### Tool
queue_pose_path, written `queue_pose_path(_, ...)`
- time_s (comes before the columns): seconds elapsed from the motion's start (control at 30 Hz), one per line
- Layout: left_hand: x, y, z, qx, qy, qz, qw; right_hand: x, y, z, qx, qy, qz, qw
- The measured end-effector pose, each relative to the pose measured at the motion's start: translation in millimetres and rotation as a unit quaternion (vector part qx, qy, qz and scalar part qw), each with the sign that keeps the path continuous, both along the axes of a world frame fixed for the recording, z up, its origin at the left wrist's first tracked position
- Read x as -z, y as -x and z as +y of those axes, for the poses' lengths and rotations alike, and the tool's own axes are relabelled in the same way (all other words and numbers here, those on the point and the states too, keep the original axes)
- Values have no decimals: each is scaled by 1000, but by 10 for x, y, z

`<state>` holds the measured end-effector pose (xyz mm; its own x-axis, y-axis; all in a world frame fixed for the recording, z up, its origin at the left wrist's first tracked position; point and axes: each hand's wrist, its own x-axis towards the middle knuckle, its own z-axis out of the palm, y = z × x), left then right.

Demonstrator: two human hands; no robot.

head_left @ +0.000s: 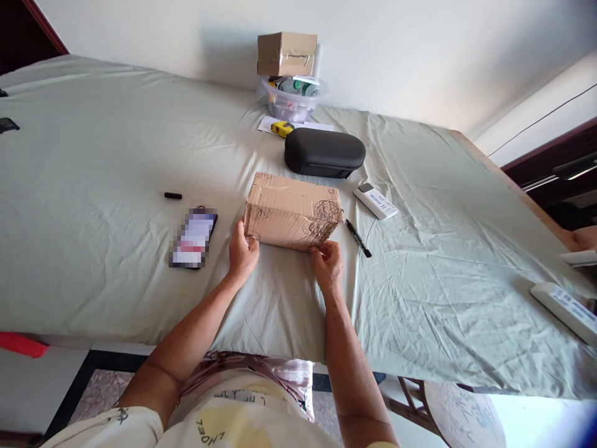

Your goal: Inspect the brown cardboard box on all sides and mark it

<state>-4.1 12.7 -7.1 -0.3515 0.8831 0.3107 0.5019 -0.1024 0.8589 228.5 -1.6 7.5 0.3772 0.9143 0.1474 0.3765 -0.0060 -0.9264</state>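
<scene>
Box (291, 218) held at 2 corners: left grip (243, 255), right grip (330, 267).

Two cardboard boxes (293, 214) (293, 55) and two hands (243, 255) (329, 267) are counted. Two white oblong devices (377, 202) (566, 311) are listed. One each is recorded of the following: smartphone (193, 239), black marker (359, 238), small black cylinder (173, 195), black case (324, 151), yellow tape measure (282, 129), clear plastic tub (280, 111), round-topped stool (461, 410), pale green cloth (107, 155). Bottles (310, 91) in the tub cannot be counted with certainty.

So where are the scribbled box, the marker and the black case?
Scribbled box (291, 223): head view, on its near side.
Marker (359, 238): head view, mid-barrel.
Black case (325, 149): head view, on its upper part.
</scene>
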Motion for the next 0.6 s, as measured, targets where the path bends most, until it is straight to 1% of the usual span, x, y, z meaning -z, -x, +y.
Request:
queue_pose_path(0.17,11,-6,5,8,-2,-5,1000,36,2,-3,-4,-18,6,1000)
queue_pose_path(0.27,-31,-18,1,20,-35,-16,999,24,10,-7,-8,-49,16,999)
queue_pose_path(0.33,-69,-30,-12,16,-63,-10,998,13,25,-15,-4,-70,5,998)
queue_pose_path(0.47,-102,-87,-68,-13,-100,52,994,46,110,-45,12,-90,-65,994)
queue_pose_path(0.6,-67,-183,-135,-15,-101,106,989,148,259,-70,45,-110,-154,981)
